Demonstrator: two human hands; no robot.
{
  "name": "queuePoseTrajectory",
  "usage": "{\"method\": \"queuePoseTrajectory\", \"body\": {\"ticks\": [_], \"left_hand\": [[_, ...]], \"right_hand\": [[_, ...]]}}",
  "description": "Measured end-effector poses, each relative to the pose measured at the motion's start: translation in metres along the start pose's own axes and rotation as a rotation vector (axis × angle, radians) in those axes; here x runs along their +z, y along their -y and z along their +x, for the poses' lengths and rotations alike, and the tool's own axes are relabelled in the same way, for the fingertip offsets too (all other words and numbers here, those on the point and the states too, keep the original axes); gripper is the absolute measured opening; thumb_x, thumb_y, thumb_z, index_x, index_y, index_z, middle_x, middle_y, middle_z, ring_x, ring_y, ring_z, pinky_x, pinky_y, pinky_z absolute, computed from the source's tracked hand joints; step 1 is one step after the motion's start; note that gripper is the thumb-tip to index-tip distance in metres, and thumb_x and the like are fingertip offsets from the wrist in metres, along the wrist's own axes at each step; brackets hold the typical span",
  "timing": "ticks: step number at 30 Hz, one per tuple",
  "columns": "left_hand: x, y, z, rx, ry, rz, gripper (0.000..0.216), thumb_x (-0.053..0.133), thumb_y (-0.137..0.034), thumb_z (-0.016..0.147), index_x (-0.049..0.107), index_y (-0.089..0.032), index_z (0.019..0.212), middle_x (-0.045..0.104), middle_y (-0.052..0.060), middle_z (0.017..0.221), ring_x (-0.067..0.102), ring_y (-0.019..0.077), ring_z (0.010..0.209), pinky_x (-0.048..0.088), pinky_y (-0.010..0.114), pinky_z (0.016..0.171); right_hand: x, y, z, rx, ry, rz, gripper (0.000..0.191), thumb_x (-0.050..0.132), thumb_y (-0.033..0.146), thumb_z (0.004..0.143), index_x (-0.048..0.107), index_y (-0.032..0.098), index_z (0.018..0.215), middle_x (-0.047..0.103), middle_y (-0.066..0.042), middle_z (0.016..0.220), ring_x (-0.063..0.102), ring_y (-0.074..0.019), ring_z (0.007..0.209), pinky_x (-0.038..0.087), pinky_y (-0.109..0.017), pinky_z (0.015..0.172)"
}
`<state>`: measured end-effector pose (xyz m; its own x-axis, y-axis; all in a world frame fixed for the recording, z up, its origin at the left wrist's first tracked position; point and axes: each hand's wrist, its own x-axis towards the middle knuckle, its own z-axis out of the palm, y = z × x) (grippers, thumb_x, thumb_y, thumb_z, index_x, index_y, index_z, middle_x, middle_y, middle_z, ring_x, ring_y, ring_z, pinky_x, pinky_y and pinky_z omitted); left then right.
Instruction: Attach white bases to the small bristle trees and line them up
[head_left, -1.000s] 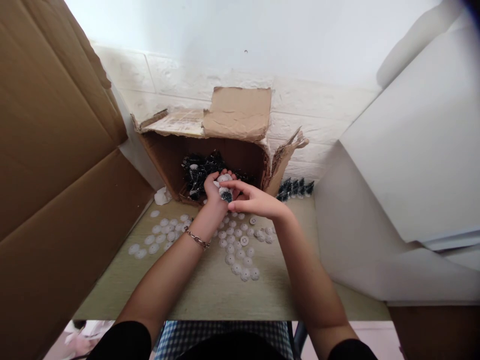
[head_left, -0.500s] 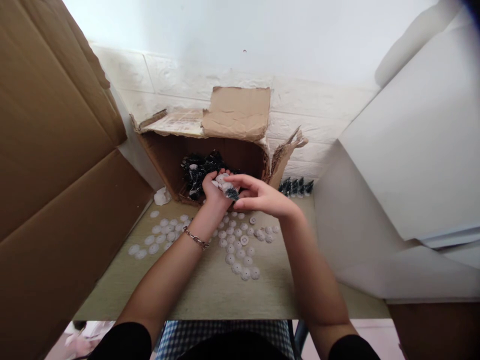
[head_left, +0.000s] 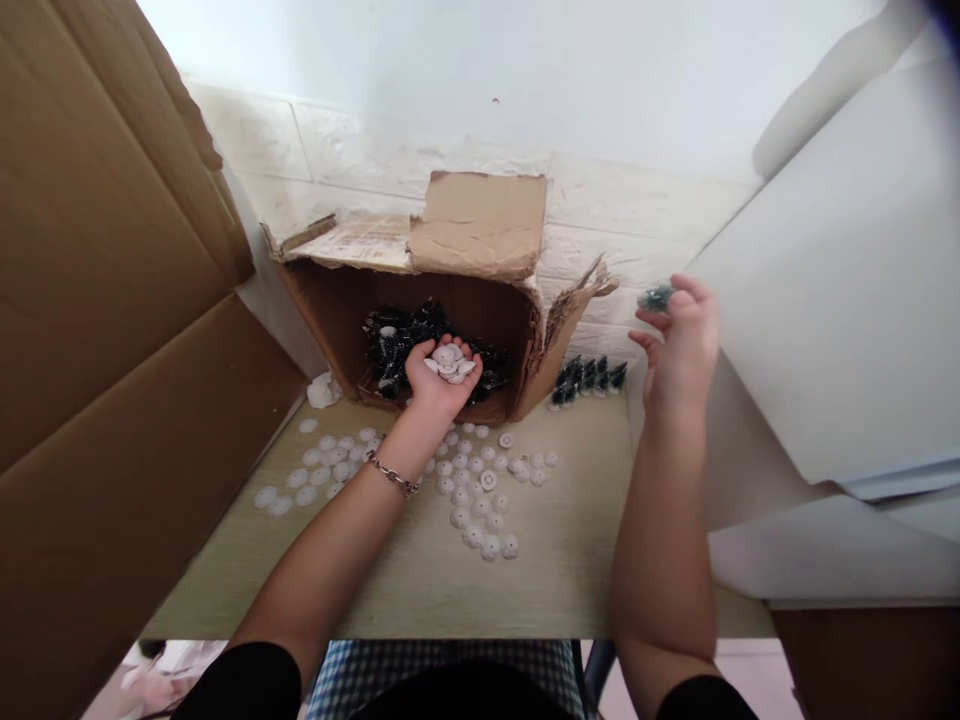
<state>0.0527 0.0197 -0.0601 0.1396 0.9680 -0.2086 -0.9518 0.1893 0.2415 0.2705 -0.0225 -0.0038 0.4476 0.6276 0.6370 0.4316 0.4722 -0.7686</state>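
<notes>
And here is the right hand [head_left: 681,335], up at the right of the frame, fingers closed on a small green tree [head_left: 655,298] that pokes out to the left between the fingertips. Its long axis runs nearly level across the picture; the fingers cover the end nearest the palm, so I can't tell how the base sits. Look below and to the left: there's the row of little trees [head_left: 589,376], standing close together at right of centre, against the foot of the wall. The held tree is above it and well apart, and in the picture the right hand is the nearer of the two.

Over at the centre, the left hand [head_left: 441,388] lies palm up, a loose cup bearing a small heap of white discs [head_left: 450,362], right before the mouth of the cardboard box [head_left: 480,225]. Dark trees [head_left: 401,340] crowd the box behind those fingers, and more white bases [head_left: 481,510] dot the tabletop [head_left: 555,580] around and below the left forearm.
</notes>
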Motion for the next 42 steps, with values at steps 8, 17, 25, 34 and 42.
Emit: {"method": "queuePoseTrajectory", "body": {"ticks": [8, 17, 25, 34, 42], "left_hand": [[-0.001, 0.001, 0.001, -0.009, 0.013, 0.005, 0.01, 0.043, -0.022, 0.061, 0.049, -0.016, 0.064, 0.054, 0.0, 0.058, 0.052, 0.0113, 0.054, 0.041, 0.028, 0.06], [-0.002, 0.001, 0.004, -0.016, 0.012, 0.007, 0.01, 0.041, -0.022, 0.061, 0.049, -0.016, 0.064, 0.054, 0.0, 0.057, 0.052, 0.0117, 0.054, 0.042, 0.029, 0.058], [-0.003, -0.006, 0.007, 0.011, 0.047, -0.001, 0.011, 0.041, -0.022, 0.062, 0.049, -0.016, 0.064, 0.054, -0.001, 0.057, 0.053, 0.012, 0.054, 0.042, 0.029, 0.057], [-0.001, -0.008, 0.006, 0.009, 0.039, -0.008, 0.011, 0.041, -0.022, 0.061, 0.05, -0.016, 0.064, 0.055, 0.0, 0.056, 0.053, 0.0125, 0.054, 0.042, 0.029, 0.055], [-0.002, -0.007, 0.005, 0.012, 0.044, -0.01, 0.011, 0.041, -0.022, 0.062, 0.05, -0.016, 0.064, 0.054, 0.0, 0.055, 0.053, 0.0123, 0.054, 0.043, 0.029, 0.055]], "right_hand": [[0.004, -0.064, 0.013, 0.288, -0.152, -0.114, 0.045, 0.048, 0.044, 0.064, 0.043, 0.018, 0.101, 0.047, -0.002, 0.087, 0.049, -0.0121, 0.079, 0.041, -0.029, 0.069], [-0.005, -0.098, 0.009, 0.479, 0.051, -0.48, 0.064, 0.053, 0.04, 0.06, 0.03, 0.019, 0.116, 0.047, -0.006, 0.097, 0.049, -0.015, 0.082, 0.041, -0.026, 0.07], [-0.009, -0.109, 0.004, 0.664, 0.267, -0.667, 0.073, 0.056, 0.04, 0.058, 0.026, 0.017, 0.121, 0.047, -0.011, 0.107, 0.048, -0.0199, 0.091, 0.041, -0.028, 0.075], [-0.004, -0.121, -0.007, 0.89, 0.415, -0.604, 0.073, 0.052, 0.042, 0.06, 0.022, 0.018, 0.123, 0.046, -0.013, 0.106, 0.052, -0.0154, 0.065, 0.044, -0.026, 0.051], [0.002, -0.127, -0.015, 0.987, 0.448, -0.559, 0.064, 0.047, 0.043, 0.064, 0.025, 0.023, 0.12, 0.046, -0.011, 0.099, 0.047, -0.0144, 0.063, 0.042, -0.025, 0.044]]}}
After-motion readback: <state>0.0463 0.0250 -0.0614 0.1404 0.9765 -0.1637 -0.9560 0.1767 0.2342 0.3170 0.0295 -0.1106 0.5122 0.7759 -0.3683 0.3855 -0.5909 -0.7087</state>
